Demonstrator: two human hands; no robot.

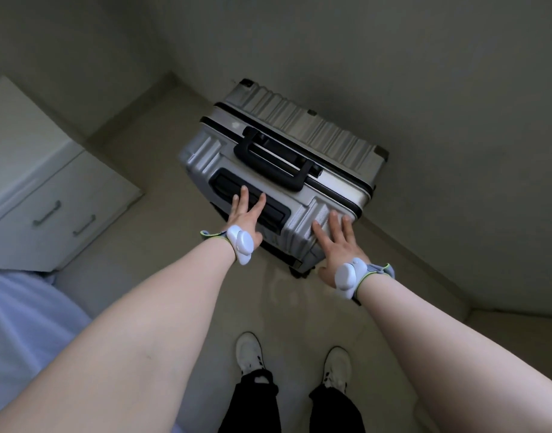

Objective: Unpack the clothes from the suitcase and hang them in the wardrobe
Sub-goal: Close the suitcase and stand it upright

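A silver ribbed hard-shell suitcase stands upright and closed on the floor against the wall, with a black carry handle on its top. My left hand lies flat with straight fingers on the black recess of the pull handle at the near top edge. My right hand rests with spread fingers on the suitcase's near right corner. No clothes and no wardrobe are in view.
A white drawer unit with metal handles stands at the left. A bed with a pale blue sheet fills the lower left. The wall runs behind and right of the suitcase. My feet in white shoes stand on the beige floor.
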